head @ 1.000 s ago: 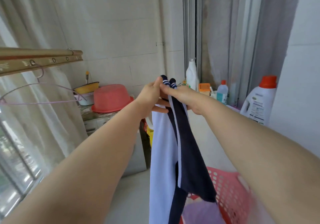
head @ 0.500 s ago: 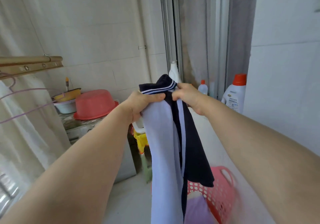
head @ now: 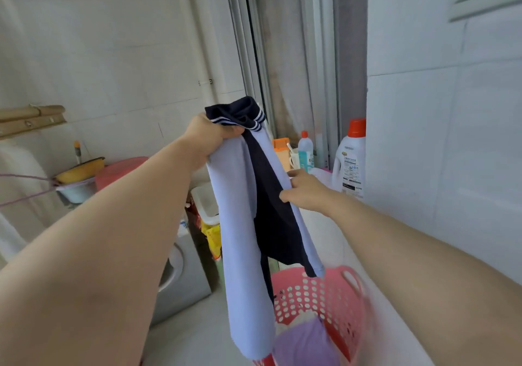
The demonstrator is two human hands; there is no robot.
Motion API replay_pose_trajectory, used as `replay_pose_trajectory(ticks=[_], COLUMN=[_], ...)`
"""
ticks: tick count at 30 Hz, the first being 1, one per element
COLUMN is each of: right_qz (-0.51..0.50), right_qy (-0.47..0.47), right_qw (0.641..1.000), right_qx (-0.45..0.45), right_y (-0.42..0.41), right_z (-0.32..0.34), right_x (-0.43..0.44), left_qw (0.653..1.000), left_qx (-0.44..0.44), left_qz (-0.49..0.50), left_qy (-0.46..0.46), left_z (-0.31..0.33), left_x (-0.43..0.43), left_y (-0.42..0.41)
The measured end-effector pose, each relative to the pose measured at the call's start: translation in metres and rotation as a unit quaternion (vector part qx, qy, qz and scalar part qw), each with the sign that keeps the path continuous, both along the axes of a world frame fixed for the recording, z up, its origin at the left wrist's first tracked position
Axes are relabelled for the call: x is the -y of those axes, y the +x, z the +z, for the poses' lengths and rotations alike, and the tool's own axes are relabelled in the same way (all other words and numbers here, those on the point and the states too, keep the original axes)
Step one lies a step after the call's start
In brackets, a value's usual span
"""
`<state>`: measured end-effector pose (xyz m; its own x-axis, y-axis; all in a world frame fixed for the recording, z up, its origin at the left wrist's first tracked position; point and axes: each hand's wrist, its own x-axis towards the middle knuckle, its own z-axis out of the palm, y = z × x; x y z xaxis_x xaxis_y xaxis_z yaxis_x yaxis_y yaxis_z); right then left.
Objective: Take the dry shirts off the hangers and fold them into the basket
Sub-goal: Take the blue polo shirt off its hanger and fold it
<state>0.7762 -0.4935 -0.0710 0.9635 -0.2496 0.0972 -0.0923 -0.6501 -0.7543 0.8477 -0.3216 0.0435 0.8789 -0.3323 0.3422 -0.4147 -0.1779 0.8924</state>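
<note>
Left hand (head: 209, 139) clenches the striped collar of the limp pale-blue shirt (head: 243, 224); right hand (head: 305, 193) pinches its edge.

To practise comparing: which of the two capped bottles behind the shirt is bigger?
The white jug with the orange cap, farthest right; the red-capped bottle left of it is much slimmer.

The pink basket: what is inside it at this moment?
Inside the pink basket lies a lilac cloth, with something pale above it. The shirt hanging from the left hand covers the basket's left part, so what lies there cannot be seen.
</note>
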Motion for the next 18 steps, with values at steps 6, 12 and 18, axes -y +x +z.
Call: replay_pose_trajectory(ticks=[6, 12, 18], right_qz=[-0.007, -0.120, -0.222], right_qy=[-0.037, -0.178, -0.218], right_qw=[0.999, 0.976, 0.945], right_qx=[-0.029, 0.035, 0.097], right_y=[0.002, -0.004, 0.010], right_z=[-0.008, 0.004, 0.015], right_x=[0.014, 0.038, 0.051], left_qw=[1.000, 0.998, 0.997], left_qx=[-0.010, -0.009, -0.001], left_qz=[-0.012, 0.064, 0.080], left_qy=[0.026, 0.001, 0.022], left_z=[0.006, -0.005, -0.025], left_x=[-0.003, -0.015, -0.008], left_y=[0.007, 0.026, 0.065])
